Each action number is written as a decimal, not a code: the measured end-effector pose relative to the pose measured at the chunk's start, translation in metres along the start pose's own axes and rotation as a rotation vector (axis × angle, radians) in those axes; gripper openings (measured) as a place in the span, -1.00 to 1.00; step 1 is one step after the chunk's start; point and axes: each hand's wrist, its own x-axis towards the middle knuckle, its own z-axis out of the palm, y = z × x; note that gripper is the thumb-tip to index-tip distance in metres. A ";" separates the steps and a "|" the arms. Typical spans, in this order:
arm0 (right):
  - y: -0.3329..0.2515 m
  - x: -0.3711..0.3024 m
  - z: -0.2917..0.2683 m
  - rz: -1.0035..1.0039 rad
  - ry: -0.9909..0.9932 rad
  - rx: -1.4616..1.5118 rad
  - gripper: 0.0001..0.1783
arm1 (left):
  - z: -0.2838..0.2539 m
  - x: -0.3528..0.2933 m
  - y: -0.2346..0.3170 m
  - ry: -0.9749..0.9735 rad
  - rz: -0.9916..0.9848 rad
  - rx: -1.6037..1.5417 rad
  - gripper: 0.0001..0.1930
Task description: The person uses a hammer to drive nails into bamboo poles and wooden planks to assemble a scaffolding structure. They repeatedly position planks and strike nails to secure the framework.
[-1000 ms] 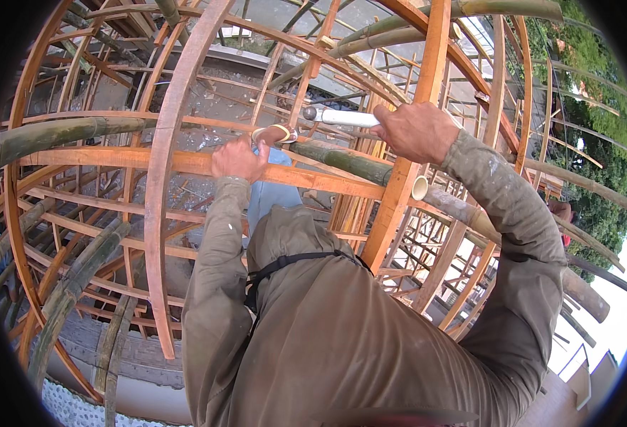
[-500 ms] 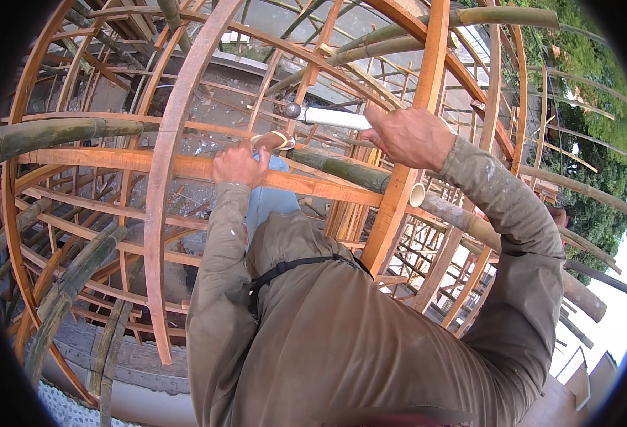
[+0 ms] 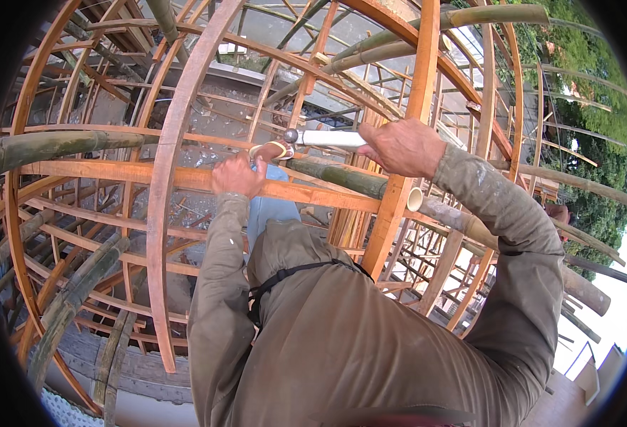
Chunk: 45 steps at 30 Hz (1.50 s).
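My right hand [image 3: 403,147] is wrapped around the white handle of a hammer [image 3: 328,138]. The hammer's round, dark metal head points left and shows just beyond my sandalled foot [image 3: 272,149]. To the left, my left hand [image 3: 238,174] is closed over an orange-brown wooden beam [image 3: 313,192] that runs across in front of my body. Its fingertips are hidden behind the beam. An upright timber [image 3: 393,213] crosses the beam's right end, just below my right hand.
A thick green bamboo pole [image 3: 335,175] passes under the beam, near my foot. The cut end of another bamboo pole [image 3: 414,200] sits beside the upright timber. A curved wooden plank [image 3: 167,167] rises at left. Far below, debris lies on the ground [image 3: 217,107] between many crossing battens.
The hammer's head has dropped a little toward my foot, and my right hand has shifted slightly left and down. My left hand keeps its place on the beam.
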 end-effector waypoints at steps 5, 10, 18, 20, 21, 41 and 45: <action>-0.006 0.003 -0.002 0.103 -0.466 -0.326 -0.52 | 0.001 -0.001 0.000 -0.012 -0.003 -0.035 -0.58; -0.009 0.025 -0.007 0.057 -0.027 -0.016 -0.52 | 0.001 0.001 0.000 -0.013 -0.003 -0.017 -0.58; 0.001 0.001 0.004 0.105 -0.448 -0.309 -0.52 | 0.000 0.001 -0.001 -0.033 0.005 -0.025 -0.54; 0.001 0.005 0.003 0.050 -0.270 -0.234 -0.59 | -0.001 0.002 0.000 -0.062 -0.004 0.022 -0.53; 0.000 0.009 0.003 0.074 -0.204 -0.183 -0.64 | -0.001 0.002 0.001 -0.073 -0.001 0.026 -0.53; -0.015 -0.020 0.008 0.090 -0.164 -0.044 -0.55 | 0.002 0.000 -0.005 -0.031 0.027 -0.042 -0.56; -0.006 -0.018 0.014 0.020 -0.251 -0.218 -0.56 | 0.001 0.001 -0.003 -0.036 0.038 -0.091 -0.56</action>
